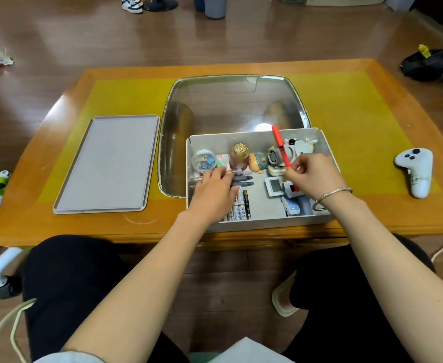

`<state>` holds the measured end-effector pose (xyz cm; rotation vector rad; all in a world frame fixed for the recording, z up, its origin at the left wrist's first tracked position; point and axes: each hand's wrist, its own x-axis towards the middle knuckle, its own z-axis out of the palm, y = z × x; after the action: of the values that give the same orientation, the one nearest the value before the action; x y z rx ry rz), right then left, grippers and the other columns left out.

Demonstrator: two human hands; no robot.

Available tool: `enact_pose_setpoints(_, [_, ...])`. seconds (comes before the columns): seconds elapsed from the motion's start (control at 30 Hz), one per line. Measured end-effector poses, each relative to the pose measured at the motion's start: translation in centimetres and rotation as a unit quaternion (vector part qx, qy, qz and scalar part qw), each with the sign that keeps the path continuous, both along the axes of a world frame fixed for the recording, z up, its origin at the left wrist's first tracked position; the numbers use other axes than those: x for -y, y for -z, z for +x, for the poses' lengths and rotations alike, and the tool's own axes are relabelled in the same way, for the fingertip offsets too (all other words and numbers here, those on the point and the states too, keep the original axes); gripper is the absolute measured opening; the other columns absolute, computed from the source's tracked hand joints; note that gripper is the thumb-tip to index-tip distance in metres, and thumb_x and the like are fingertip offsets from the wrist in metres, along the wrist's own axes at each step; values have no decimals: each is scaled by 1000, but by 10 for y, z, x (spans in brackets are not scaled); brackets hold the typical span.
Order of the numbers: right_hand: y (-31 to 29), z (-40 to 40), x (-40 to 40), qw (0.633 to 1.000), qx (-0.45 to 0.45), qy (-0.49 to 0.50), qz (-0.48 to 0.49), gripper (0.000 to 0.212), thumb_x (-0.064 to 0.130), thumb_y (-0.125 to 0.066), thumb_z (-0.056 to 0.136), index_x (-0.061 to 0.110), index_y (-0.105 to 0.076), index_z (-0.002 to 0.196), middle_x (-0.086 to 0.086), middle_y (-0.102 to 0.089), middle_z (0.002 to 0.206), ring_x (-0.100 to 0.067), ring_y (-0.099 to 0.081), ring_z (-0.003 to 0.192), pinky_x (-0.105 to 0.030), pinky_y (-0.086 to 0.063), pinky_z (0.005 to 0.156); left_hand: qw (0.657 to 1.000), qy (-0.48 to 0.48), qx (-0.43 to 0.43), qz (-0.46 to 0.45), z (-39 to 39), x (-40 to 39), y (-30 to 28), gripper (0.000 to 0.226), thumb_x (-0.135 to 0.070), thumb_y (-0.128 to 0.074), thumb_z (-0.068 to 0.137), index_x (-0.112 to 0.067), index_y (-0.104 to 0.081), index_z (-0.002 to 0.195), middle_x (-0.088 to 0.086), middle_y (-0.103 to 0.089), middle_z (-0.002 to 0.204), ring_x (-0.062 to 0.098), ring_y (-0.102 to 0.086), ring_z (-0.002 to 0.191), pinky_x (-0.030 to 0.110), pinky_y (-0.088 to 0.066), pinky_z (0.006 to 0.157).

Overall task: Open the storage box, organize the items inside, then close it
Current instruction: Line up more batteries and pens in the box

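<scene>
Storage box [257, 224] open (lid [108, 163] beside), markers [241, 205] inside, right hand [312, 174] pinching red pen [280, 145], left hand [215, 189] flat on markers.

The storage box [257, 221] at the table's [359, 106] near edge was crowded along its far wall by a jar [204, 160], a bottle [239, 155] and figurines [275, 157]. Bare floor was left mid-box. The lid [108, 163] occupied the table's left side.
</scene>
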<state>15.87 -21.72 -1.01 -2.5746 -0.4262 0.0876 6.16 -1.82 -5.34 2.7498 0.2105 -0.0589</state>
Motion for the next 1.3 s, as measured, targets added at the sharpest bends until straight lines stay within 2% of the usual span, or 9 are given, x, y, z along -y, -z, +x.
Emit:
enact_pose_setpoints(0.13, [6,-16,-22,992,-29,-125,13,11,21,-65,81,19,-62,71,2,-63,56,-16,-59,59,-28,-48,64,978,-15,105,-180,2,2,-19,34,-35,-42,101,-16,-63,120,-1,-65,110,15,-56,103,30,-44,85])
enact_pose_setpoints(0.23, [10,-24,-35,982,-48,-185,1,10,25,-64,82,22,-62,73,8,-60,54,-8,-53,55,-27,-44,62,954,-47,130,-268,2,3,-29,26,-32,-47,100,-14,-66,102,-4,-65,85,8,-56,77,21,-38,63])
enact_pose_setpoints(0.33, [14,-30,-43,975,-44,-218,-3,13,30,-65,83,20,-63,76,11,-54,56,-8,-49,57,-29,-45,65,937,-76,127,-315,1,6,-32,19,-25,-53,97,-10,-66,96,-4,-64,80,4,-57,74,9,-39,62])
enact_pose_setpoints(0.47, [13,-26,-40,974,-57,-221,8,12,36,-71,80,25,-66,81,12,-59,66,-9,-56,66,-27,-47,68,911,-96,125,-382,-1,3,-34,17,-23,-56,96,-9,-65,103,3,-72,85,7,-68,85,19,-50,77])
enact_pose_setpoints(0.67, [7,-17,-36,964,-111,-138,196,26,23,-66,87,21,-61,112,-2,-64,83,-18,-59,59,-26,-50,60,974,-70,120,-177,1,-9,-29,16,-27,-72,84,-25,-66,98,-7,-63,83,13,-60,78,30,-52,75])
enact_pose_setpoints(0.87, [5,-16,-46,975,-16,-211,66,20,15,-76,77,11,-74,96,6,-59,81,5,-43,60,-12,-31,59,989,-14,137,-47,-3,1,-18,16,-28,-73,81,-22,-62,91,-6,-61,86,16,-57,82,32,-47,69])
enact_pose_setpoints(1.0, [9,-15,-48,974,11,-224,28,16,16,-79,73,10,-75,88,-5,-65,79,-10,-47,66,-16,-30,61,992,-9,128,-12,-4,2,-13,18,-31,-70,85,-22,-63,99,-3,-64,95,18,-56,91,34,-45,77])
enact_pose_setpoints(1.13, [18,-5,-46,983,25,-180,20,14,15,-79,73,10,-75,85,-6,-68,80,-12,-53,68,-20,-41,68,992,-38,122,20,-10,3,-8,49,-30,-62,90,-18,-46,135,2,-55,129,21,-46,119,36,-34,98])
enact_pose_setpoints(1.3, [29,5,-48,988,39,-146,-21,9,18,-75,78,14,-74,86,-4,-71,85,-19,-61,80,-25,-44,77,992,-60,102,33,-22,1,-6,48,-33,-54,95,-12,-43,136,5,-51,134,21,-45,124,35,-37,103])
